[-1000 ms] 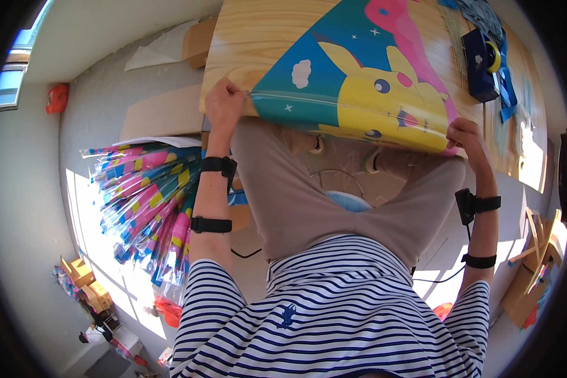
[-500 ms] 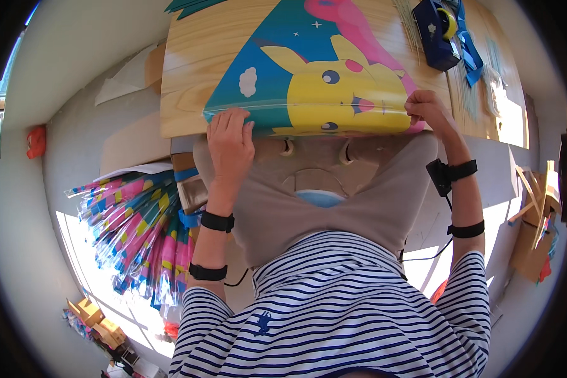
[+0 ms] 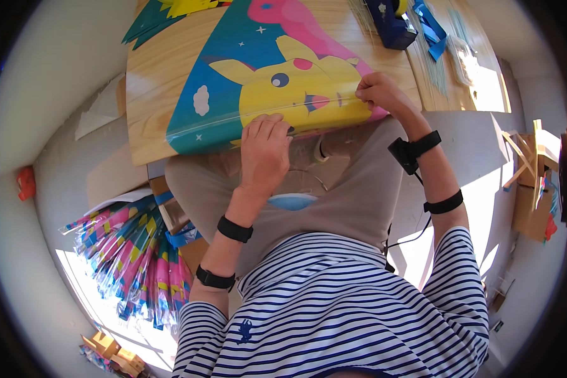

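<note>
Across the near edge of the table lies a printed kite sheet (image 3: 217, 72), blue, teal and pink with a large yellow cartoon animal. Its near edge is folded up and hangs slightly over the table edge. My left hand (image 3: 266, 148) has its fingers curled together over that fold, near the middle; the thumb side is partly hidden. At the sheet's right end, the fingers of my right hand (image 3: 381, 93) are pinched together on the edge. What lies under the fold cannot be seen.
A dark blue tape dispenser (image 3: 392, 28), a blue strip (image 3: 429, 31) and thin sticks (image 3: 431, 72) lie on the table's right. More printed sheets (image 3: 151, 25) lie far left. On the floor to the left fans a pile of wrapped, colourful bundles (image 3: 129, 252). Cardboard boxes (image 3: 529, 205) stand right.
My left hand has slid right along the folded edge, closer to my right hand, which stays pinched at the sheet's right end. The whole view has shifted.
</note>
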The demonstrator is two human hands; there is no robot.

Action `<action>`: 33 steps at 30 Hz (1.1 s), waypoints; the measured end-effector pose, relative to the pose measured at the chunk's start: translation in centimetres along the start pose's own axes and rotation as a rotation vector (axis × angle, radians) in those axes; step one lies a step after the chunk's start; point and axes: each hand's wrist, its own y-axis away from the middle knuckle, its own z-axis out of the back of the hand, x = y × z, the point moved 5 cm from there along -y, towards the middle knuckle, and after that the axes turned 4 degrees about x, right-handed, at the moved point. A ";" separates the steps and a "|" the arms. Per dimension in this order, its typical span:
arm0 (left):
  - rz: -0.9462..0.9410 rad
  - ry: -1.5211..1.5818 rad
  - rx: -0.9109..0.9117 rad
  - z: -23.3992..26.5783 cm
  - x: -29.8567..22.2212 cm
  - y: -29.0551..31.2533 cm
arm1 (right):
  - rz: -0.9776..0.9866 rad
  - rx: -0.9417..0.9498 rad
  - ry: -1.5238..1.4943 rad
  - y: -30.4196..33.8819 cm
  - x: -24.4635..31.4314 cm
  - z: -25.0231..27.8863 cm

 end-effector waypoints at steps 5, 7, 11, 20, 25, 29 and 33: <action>-0.023 0.001 -0.005 -0.3 0.4 -1.6 | 0.028 -0.007 0.012 -0.7 -0.6 0.0; -0.071 0.017 0.064 -1.3 -0.3 -1.6 | 0.040 -0.012 0.007 -0.8 -0.5 0.0; -0.136 0.023 0.157 -4.5 -2.9 -0.9 | 0.046 -0.014 -0.021 -0.4 0.1 0.2; 0.086 -0.109 0.250 -9.4 -5.3 -2.7 | 0.085 -0.022 -0.036 0.7 1.7 1.0; 0.230 -0.122 0.327 -10.5 -5.2 -3.4 | 0.074 -0.014 -0.056 0.6 1.3 0.9; 0.296 -0.129 0.378 -10.1 -4.7 -3.7 | 0.061 -0.003 -0.051 0.1 0.1 0.7; 0.280 -0.130 0.354 -10.2 -4.5 -3.6 | 0.059 0.010 -0.047 -0.4 -0.3 0.5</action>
